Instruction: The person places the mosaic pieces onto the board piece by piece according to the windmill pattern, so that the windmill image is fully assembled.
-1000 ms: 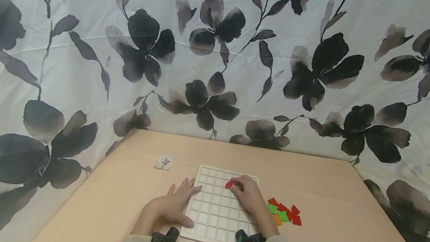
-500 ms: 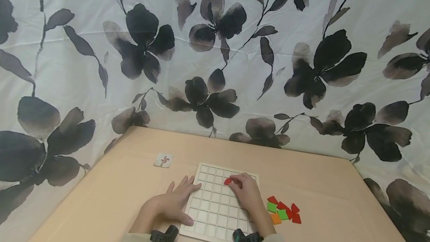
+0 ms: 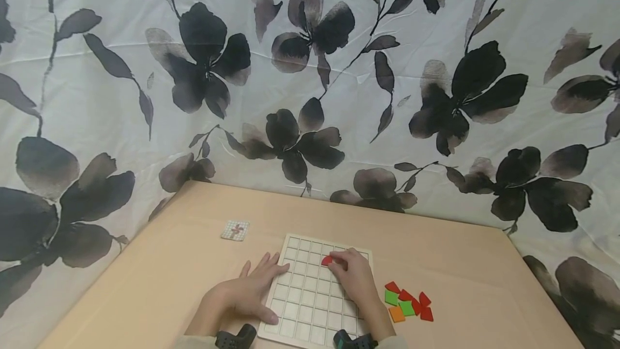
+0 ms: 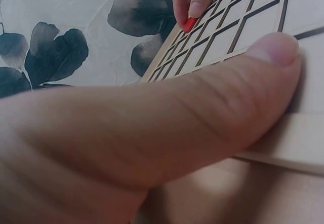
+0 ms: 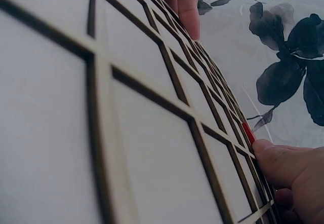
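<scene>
Head view: A person's right hand (image 3: 357, 279) pinches a red piece (image 3: 326, 260) at the upper squares of a grid board (image 3: 302, 300), while the left hand (image 3: 247, 292), its fingers spread and unclenched, rests at the left edge; colored tiles (image 3: 407, 308) lie at right, a card (image 3: 235, 230) at upper left. Left wrist: The left thumb (image 4: 217, 102) crosses the rim. Right wrist: The red piece meets the right thumb (image 5: 283, 163).

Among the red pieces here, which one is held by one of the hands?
The red piece pinched by the right hand, over the grid board; the other red pieces lie loose on the table, to the board's right.
</scene>
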`<state>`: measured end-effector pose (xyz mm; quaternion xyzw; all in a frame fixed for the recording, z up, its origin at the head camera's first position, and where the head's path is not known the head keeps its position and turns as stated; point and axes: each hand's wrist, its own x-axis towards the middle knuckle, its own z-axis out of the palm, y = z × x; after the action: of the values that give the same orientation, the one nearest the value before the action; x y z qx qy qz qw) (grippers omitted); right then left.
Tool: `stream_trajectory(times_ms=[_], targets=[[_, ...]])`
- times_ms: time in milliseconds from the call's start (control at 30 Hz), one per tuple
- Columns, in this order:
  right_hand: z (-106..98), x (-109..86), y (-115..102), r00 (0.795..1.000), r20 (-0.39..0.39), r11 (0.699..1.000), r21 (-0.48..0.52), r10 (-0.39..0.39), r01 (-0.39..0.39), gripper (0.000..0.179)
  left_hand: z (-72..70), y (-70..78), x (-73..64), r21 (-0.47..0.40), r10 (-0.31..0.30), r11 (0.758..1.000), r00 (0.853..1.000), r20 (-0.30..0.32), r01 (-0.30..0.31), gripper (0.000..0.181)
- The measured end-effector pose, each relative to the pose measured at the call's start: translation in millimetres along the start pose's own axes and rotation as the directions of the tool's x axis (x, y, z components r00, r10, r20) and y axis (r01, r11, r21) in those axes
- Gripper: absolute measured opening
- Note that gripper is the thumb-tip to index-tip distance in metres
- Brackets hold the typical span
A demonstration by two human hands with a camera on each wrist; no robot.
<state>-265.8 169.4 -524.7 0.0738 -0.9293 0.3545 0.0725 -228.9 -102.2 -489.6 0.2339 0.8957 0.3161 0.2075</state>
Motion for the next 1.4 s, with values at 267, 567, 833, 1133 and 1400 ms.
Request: stream_trajectory(times_ms=[267,567,833,1133,1400], targets=[[-0.7,-0.1,-1.0,1.000,0.008,1.000,0.000,0.006,-0.006,0.025,0.1,-0.2,0.1,-0.005,0.000,1.000,1.000,0.000,0.000,0.106],[-1.1,0.6,-0.9,1.000,0.011,1.000,-0.008,0.014,-0.014,0.026,0.1,-1.1,1.3,0.010,0.001,1.000,1.000,-0.003,-0.001,0.105],[-2.6,-0.2,-3.0,1.000,0.012,1.000,-0.010,0.018,-0.018,0.027,0.3,-1.9,1.2,0.005,0.001,1.000,1.000,0.001,-0.001,0.105],[-3.5,-1.0,-1.3,1.000,0.018,1.000,-0.016,0.017,-0.017,0.026,0.7,-1.3,1.7,-0.004,0.001,1.000,1.000,0.003,-0.001,0.105],[-3.3,0.8,-1.2,0.999,0.030,1.000,-0.017,0.018,-0.018,0.028,-1.9,-0.9,0.1,-0.004,0.009,1.000,1.000,0.005,-0.009,0.104]])
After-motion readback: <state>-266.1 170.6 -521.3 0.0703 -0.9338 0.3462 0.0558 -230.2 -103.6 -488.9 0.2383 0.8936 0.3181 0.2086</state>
